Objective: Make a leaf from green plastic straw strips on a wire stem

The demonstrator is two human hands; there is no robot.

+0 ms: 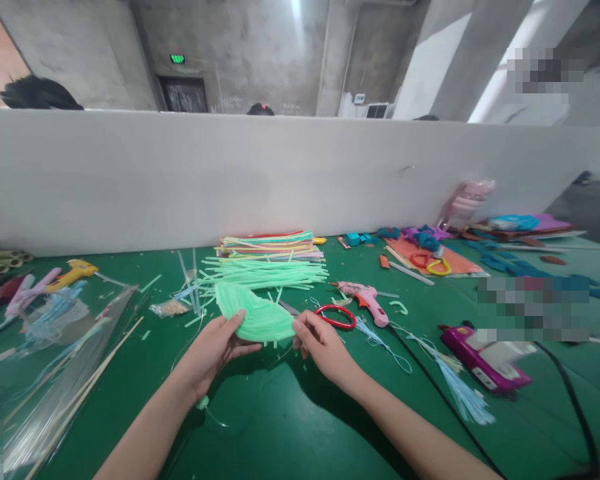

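Note:
A light green leaf-shaped piece, built from strips laid side by side, is held above the table between both hands. My left hand pinches its left lower edge, thumb on top and fingers beneath. At the pointed right end, my right hand has thumb and fingers closed on the tip. Just behind the right hand lie scissors with red handles, their blades partly hidden by the leaf. A pile of light green strips lies beyond the leaf. The pink glue gun rests to the right of the scissors.
Several coloured strips lie by the white partition. Blue tassels and a purple device with a cable are at right. At left are a yellow glue gun, a bag of beads and clear plastic wrapping.

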